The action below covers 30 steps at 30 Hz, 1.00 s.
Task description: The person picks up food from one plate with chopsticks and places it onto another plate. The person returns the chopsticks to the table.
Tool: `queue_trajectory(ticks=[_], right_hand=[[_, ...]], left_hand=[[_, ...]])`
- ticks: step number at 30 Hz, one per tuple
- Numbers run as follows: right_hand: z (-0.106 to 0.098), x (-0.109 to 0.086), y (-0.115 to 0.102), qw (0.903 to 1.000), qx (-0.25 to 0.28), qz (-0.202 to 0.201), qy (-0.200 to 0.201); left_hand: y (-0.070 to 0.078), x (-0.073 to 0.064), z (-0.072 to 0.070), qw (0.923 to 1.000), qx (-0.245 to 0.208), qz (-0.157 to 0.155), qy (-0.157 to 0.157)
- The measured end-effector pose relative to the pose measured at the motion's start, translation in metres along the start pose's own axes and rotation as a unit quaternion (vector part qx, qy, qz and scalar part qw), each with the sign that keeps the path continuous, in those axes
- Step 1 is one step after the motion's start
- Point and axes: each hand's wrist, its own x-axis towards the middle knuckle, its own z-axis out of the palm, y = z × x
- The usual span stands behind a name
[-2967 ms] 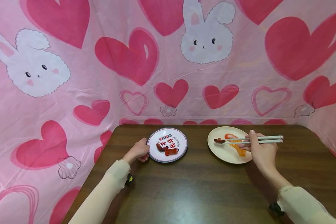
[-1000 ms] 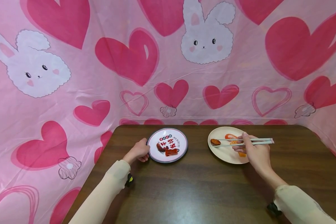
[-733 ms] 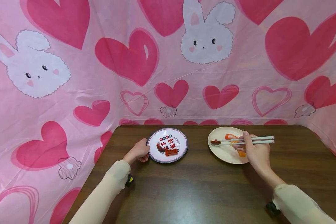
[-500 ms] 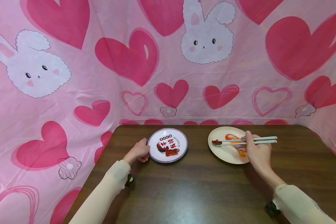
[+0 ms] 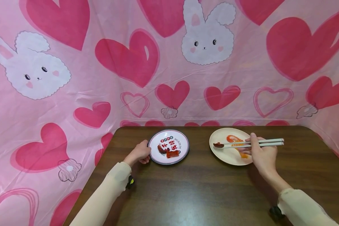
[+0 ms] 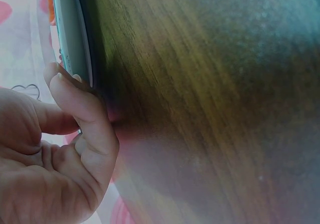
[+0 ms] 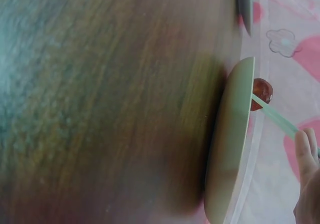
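Note:
My left hand point(image 5: 141, 152) grips the left rim of a white plate point(image 5: 183, 141) with red lettering and a blue edge; the left wrist view shows thumb and fingers at that rim. On this plate lie a dark red curled piece point(image 5: 161, 148) and a reddish-brown block of food point(image 5: 173, 153). My right hand point(image 5: 262, 157) holds a pair of pale chopsticks point(image 5: 271, 142) over a cream plate point(image 5: 223, 157). Their tips pinch a round brown slice of food point(image 5: 218, 145), tilted on edge near the plate's left side; it also shows in the right wrist view point(image 7: 262, 93).
An orange shrimp-like piece point(image 5: 233, 138) and a yellow-orange piece point(image 5: 243, 155) lie on the cream plate, partly behind the chopsticks. Both plates stand near the far edge of the brown wooden table point(image 5: 197, 188). A pink heart-print cloth point(image 5: 197, 75) hangs behind and beside it.
One second ago the chopsticks stood apart around the brown slice, which showed its flat face; now they pinch it, tilted. The right hand has since shifted slightly right. The left hand stays put.

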Motion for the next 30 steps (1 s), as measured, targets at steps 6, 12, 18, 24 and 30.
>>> queue_trajectory(ticks=[6, 12, 18, 24, 30], right_hand=[[-0.002, -0.001, -0.001, 0.9997, 0.022, 0.005, 0.006], [-0.004, -0.003, -0.004, 0.9996, 0.028, 0.006, 0.008], [-0.004, -0.005, -0.01, 0.999, 0.042, 0.009, 0.013], [-0.005, -0.006, -0.012, 0.998, 0.057, 0.011, 0.024], [-0.004, -0.007, -0.014, 0.9971, 0.067, 0.011, 0.032]], left_hand=[[-0.002, 0.001, 0.002, 0.9999, -0.014, 0.006, 0.005], [-0.002, 0.002, 0.002, 0.9999, -0.011, 0.005, 0.004], [-0.003, 0.003, 0.002, 1.0, -0.005, 0.007, 0.003], [-0.003, 0.004, 0.002, 1.0, -0.004, 0.005, 0.005], [-0.003, 0.003, 0.002, 1.0, -0.003, 0.005, 0.005]])
